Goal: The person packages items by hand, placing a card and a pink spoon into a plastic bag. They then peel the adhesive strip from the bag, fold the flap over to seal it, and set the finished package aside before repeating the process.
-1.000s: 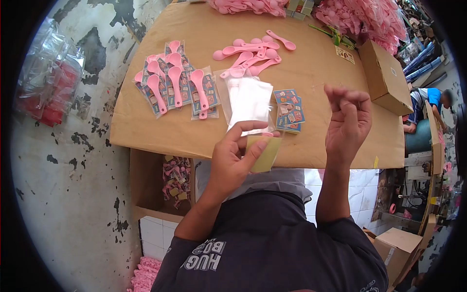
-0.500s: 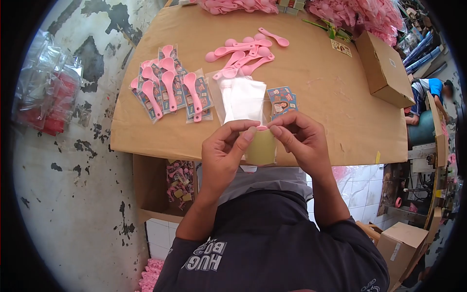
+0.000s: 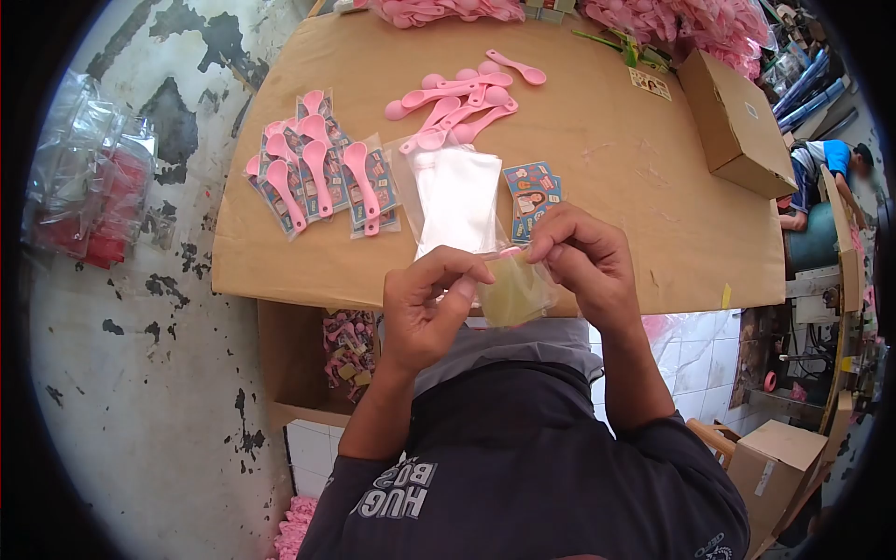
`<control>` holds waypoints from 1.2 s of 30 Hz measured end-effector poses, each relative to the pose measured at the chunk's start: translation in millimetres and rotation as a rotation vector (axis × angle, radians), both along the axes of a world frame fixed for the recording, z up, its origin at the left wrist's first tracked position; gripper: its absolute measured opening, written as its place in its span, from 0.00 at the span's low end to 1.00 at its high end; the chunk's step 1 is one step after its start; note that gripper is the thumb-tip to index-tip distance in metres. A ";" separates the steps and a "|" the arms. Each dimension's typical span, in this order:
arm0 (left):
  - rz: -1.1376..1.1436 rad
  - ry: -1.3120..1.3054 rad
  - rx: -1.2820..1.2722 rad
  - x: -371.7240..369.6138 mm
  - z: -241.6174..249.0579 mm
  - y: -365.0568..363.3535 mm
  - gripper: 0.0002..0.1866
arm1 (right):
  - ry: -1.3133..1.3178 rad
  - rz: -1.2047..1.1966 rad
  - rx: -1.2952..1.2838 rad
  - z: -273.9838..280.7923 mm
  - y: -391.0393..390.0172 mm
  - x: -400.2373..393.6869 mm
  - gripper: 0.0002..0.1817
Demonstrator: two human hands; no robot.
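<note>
A small clear plastic bag (image 3: 515, 297) with a yellow-green card inside hangs between my hands at the table's near edge. A bit of pink shows at its top; the rest of that item is hidden. My left hand (image 3: 425, 303) pinches the bag's upper left edge between thumb and index finger. My right hand (image 3: 593, 266) grips the upper right corner with its fingertips. Just beyond lie a stack of empty clear bags (image 3: 459, 201) and several blue printed cards (image 3: 532, 196). Loose pink measuring spoons (image 3: 467, 101) are heaped farther back.
Bagged pink spoons with blue cards (image 3: 322, 173) lie at the left. A cardboard box (image 3: 737, 131) and piles of wrapped pink spoons (image 3: 691, 28) stand on the far side. An open carton (image 3: 289, 359) sits below the table. Another person (image 3: 826, 173) is at the right.
The bag has tilted and shifted slightly right, and its clear film now shows more. My right hand has closed tighter at its corner. The view has shifted a little.
</note>
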State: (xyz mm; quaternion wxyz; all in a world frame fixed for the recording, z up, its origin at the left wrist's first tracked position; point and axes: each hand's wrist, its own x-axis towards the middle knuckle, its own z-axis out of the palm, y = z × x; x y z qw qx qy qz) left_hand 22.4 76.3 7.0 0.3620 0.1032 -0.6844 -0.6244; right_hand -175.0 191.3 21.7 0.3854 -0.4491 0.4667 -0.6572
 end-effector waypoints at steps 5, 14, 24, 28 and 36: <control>0.040 0.071 0.173 -0.9 0.4 3.4 0.04 | 0.034 -0.026 0.033 3.9 0.2 8.3 0.03; 0.124 -0.002 0.222 4.5 -3.3 2.0 0.11 | -0.079 -0.117 0.089 13.2 -12.0 26.3 0.10; 0.003 0.000 0.381 12.5 3.8 -3.0 0.26 | 0.001 -0.002 0.190 3.0 -12.4 24.4 0.09; -0.069 -0.136 0.365 9.0 0.7 -1.9 0.23 | -0.051 -0.015 0.181 14.3 -9.9 24.4 0.10; 0.068 -0.077 0.102 12.4 3.1 -8.6 0.16 | 0.303 -0.101 0.204 -0.8 -5.6 18.9 0.09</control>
